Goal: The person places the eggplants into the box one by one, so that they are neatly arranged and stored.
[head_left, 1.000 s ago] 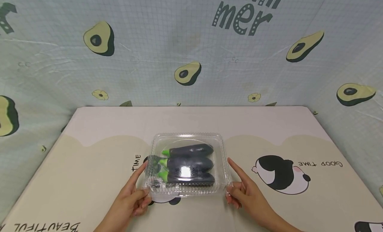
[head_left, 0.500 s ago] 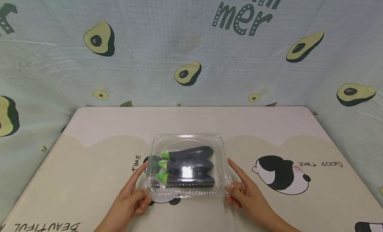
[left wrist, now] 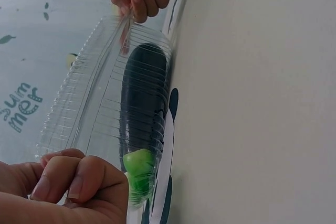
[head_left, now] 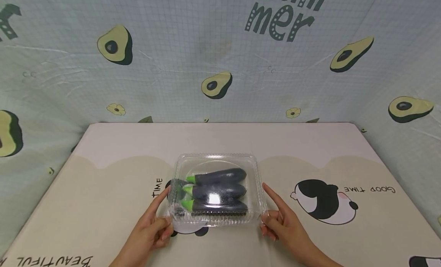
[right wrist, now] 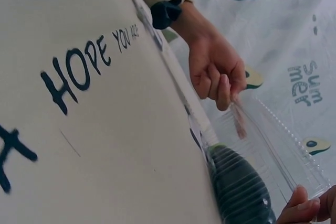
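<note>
A clear plastic clamshell box with its lid down lies in the middle of the head view, and three dark purple eggplants with green stem ends show through it. My left hand pinches the rim at the near left corner, thumb on top and index finger stretched along the side. At the near right corner my right hand pinches the rim the same way. In the left wrist view the nearest eggplant sits behind the box's ribbed wall. Whether the box touches the table cannot be told.
A pale tablecloth printed with cartoon dogs and lettering covers the table. Behind it and at both sides hangs a light curtain with avocado prints. A dark band circles my left wrist.
Inside the box the eggplants have slid slightly toward the near side. Both hands and the box stay almost where they were.
</note>
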A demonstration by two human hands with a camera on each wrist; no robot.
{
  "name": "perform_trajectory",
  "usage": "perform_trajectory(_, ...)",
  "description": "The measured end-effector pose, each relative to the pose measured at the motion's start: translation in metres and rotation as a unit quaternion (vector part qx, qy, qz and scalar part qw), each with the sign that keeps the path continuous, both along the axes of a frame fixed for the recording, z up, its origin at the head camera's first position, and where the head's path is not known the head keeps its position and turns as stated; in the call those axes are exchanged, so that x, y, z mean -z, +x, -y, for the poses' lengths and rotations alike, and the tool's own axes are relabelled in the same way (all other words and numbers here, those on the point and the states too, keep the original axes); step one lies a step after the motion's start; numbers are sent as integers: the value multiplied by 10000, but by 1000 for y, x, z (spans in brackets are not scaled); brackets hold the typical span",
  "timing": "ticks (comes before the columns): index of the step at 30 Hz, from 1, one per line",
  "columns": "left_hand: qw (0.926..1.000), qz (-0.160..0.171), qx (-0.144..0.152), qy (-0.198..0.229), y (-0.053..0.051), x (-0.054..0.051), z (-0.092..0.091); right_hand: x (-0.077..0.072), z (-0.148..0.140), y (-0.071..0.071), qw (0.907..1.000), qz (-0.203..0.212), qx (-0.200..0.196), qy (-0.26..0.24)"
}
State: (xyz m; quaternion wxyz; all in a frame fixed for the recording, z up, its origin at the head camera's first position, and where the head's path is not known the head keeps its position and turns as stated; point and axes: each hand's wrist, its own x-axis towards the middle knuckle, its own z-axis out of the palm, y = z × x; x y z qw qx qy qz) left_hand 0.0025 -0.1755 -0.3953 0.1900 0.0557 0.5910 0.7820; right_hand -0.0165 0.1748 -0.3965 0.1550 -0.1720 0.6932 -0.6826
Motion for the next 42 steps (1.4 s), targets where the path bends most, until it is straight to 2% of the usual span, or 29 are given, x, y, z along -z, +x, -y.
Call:
perform_trajectory(5,9998,-43,-62,161,0,2,0,1,3,1,9998,-36,160,-65)
perform_trajectory(21,9998,-19,-48,211,-1,2,-1,6,6,4,9989,-85,404,-241)
perform_trajectory(33,9998,18,-8,192,-1,2,0,6,12,5,9946,403,916,-265)
perform_trajectory(42,9999,15,-76,124,0,2,-1,10,15,6,9904,524,1215,-408)
